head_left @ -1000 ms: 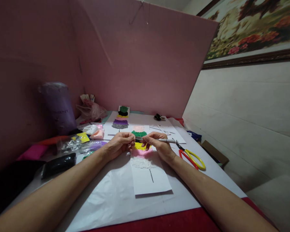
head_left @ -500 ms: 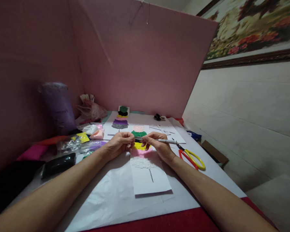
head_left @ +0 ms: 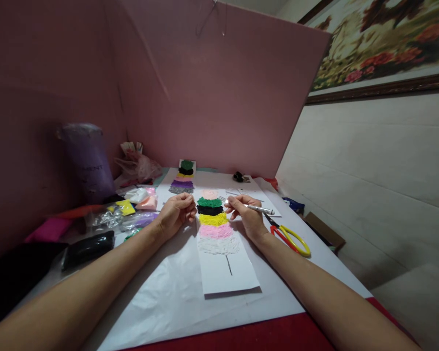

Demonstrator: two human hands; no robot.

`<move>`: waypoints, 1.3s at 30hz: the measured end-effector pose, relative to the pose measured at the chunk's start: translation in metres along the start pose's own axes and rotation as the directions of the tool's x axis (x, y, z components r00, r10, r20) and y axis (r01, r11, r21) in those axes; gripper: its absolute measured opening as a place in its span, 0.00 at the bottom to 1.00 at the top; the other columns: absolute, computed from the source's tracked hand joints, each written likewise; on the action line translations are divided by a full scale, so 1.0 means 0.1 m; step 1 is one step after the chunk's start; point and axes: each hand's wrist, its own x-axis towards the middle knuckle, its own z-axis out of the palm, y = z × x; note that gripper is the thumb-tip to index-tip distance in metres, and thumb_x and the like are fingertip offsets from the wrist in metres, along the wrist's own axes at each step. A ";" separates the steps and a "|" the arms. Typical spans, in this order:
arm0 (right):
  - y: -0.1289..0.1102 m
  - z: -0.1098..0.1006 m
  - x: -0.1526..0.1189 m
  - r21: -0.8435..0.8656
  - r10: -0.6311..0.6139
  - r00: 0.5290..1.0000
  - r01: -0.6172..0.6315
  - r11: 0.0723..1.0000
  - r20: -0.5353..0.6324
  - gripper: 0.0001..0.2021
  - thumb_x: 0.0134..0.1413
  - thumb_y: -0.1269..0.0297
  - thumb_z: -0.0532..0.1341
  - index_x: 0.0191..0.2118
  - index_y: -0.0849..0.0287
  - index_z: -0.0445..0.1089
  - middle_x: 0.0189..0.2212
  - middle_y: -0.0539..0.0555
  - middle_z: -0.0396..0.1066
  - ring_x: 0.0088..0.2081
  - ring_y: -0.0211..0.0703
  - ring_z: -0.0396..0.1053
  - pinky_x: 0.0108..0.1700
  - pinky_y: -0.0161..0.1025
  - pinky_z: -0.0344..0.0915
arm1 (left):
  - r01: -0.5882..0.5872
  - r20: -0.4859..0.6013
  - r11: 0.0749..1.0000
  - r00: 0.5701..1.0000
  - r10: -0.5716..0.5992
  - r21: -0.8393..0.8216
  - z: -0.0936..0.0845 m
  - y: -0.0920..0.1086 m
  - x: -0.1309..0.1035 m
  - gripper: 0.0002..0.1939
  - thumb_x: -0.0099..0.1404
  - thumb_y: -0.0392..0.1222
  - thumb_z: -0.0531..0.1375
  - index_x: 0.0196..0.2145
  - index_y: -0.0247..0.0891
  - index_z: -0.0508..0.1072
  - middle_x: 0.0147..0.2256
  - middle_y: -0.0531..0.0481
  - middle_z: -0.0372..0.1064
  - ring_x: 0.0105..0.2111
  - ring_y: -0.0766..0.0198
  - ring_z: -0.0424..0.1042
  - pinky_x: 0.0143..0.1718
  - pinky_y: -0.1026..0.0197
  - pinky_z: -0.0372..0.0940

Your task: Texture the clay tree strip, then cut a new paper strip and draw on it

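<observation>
The right hand (head_left: 248, 214), just right of the frame's middle, grips a slim tool (head_left: 259, 208) between thumb and fingers; its pronged tip points left, near the green band (head_left: 209, 202), and its striped handle sticks out to the right. The left hand (head_left: 177, 213), left of the middle, has its fingers curled in and thumb against the forefinger — whether something small sits between them I cannot tell.

Between the hands, at the centre and running down to lower centre, lies a white paper (head_left: 237, 282) with textured bands in peach, green, black, yellow, pink and white, and a short dark line below them. Right of the right hand are scissors (head_left: 291, 233) with red and yellow handles. Farther up, another banded strip (head_left: 183, 185) lies above the left hand. Packets (head_left: 146, 202) lie at the left — among them a black packet (head_left: 89, 250). A purple roll (head_left: 90, 163) stands behind them.
</observation>
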 end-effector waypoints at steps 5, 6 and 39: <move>0.04 -0.04 0.05 -0.075 0.075 0.989 -0.085 0.994 -0.130 0.13 0.44 0.55 0.66 0.22 0.60 0.70 0.17 0.50 0.69 0.16 0.32 0.60 0.16 0.30 0.57 | -0.032 -0.085 0.999 0.996 0.034 0.019 0.02 0.03 0.00 0.12 0.50 0.33 0.61 0.19 0.37 0.58 0.16 0.58 0.51 0.15 0.72 0.54 0.12 0.70 0.50; 0.05 -0.04 0.05 -0.086 0.088 0.986 -0.101 0.991 -0.143 0.14 0.44 0.54 0.66 0.22 0.60 0.70 0.17 0.49 0.69 0.15 0.32 0.60 0.16 0.30 0.57 | -0.038 -0.098 0.999 0.994 0.040 0.023 0.02 0.03 0.00 0.13 0.51 0.33 0.61 0.18 0.38 0.58 0.16 0.58 0.51 0.15 0.72 0.53 0.11 0.70 0.50; 0.18 -0.09 0.10 -0.262 -0.029 0.988 -0.012 0.965 -0.152 0.18 0.48 0.47 0.61 0.23 0.58 0.68 0.23 0.51 0.71 0.24 0.39 0.67 0.23 0.33 0.63 | -0.178 -0.290 0.774 0.858 0.425 0.608 0.07 -0.07 -0.01 0.10 0.58 0.39 0.62 0.21 0.38 0.67 0.21 0.55 0.65 0.19 0.68 0.65 0.19 0.68 0.61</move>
